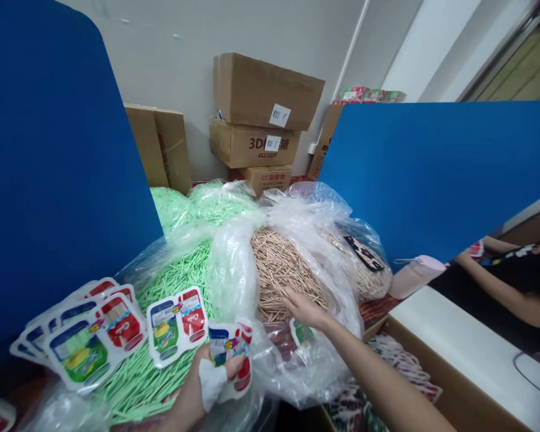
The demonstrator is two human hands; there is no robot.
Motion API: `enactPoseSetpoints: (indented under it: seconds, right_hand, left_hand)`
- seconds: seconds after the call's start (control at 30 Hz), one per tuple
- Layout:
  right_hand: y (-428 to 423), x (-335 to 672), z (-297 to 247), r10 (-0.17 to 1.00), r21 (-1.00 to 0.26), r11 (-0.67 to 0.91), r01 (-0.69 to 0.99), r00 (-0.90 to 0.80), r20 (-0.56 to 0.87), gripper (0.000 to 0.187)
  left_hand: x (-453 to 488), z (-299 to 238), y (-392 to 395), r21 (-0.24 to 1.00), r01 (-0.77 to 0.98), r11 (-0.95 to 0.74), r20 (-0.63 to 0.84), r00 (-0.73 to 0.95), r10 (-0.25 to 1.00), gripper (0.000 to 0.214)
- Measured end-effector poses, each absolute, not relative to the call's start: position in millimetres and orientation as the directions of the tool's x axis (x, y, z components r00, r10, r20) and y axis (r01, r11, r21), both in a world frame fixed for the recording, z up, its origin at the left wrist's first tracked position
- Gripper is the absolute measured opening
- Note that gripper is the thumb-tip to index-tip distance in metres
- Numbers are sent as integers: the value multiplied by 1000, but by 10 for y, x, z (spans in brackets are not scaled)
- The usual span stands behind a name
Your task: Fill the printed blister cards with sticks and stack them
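gripping with left hand (212, 379), thumb (234, 365) across front | holding out right hand (306, 311), fingers (291, 297) extended | slanting right forearm (378, 373) from lower right

The table (375, 310) shows its mottled red-brown top only in scraps, a strip off to the right and slivers at the back. Plastic covers nearly all the rest. At the front left sprawls an open bag (159, 245) full of green sticks (186, 270); right beside it, in the middle, sits another one, heaped with brown sticks (276, 261). More green stuff (213, 205), also in plastic, bulges behind. A bag of paler sticks (366, 287) slumps at the right, with a tilted pink cup (416, 276) just beside it.
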State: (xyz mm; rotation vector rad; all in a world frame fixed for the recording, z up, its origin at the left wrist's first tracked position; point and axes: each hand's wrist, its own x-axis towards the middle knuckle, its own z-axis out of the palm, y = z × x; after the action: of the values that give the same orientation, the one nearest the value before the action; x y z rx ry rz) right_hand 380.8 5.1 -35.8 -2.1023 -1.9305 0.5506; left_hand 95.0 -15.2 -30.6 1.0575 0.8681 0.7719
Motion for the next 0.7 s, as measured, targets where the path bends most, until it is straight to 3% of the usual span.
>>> enactPoseSetpoints:
  seconds: [0.13,0.3,0.43,0.57,0.7]
  right_hand:
    - [-31,3793,-437,982,-735,-162,659,34,-186,40]
    - [-82,3730,-480,980,-914,-198,355,49,-193,55]
    - [-150,3611,-341,973,-974,-224,21,65,-222,48]
    - [-180,3417,-67,987,-992,-123,31,105,-120,38]
    - [-178,3165,232,958,-1000,5,-18,286,0,36]
  left_hand:
    - [944,-225,-217,914,-151,376,-270,465,843,38]
    - [963,-155,-246,902,-155,403,-300,448,842,38]
    - [982,-127,-234,928,-133,348,-265,420,868,35]
    - [1034,-99,-232,965,-54,257,-221,363,905,31]
    - [1111,-68,-231,994,11,113,-110,355,929,29]
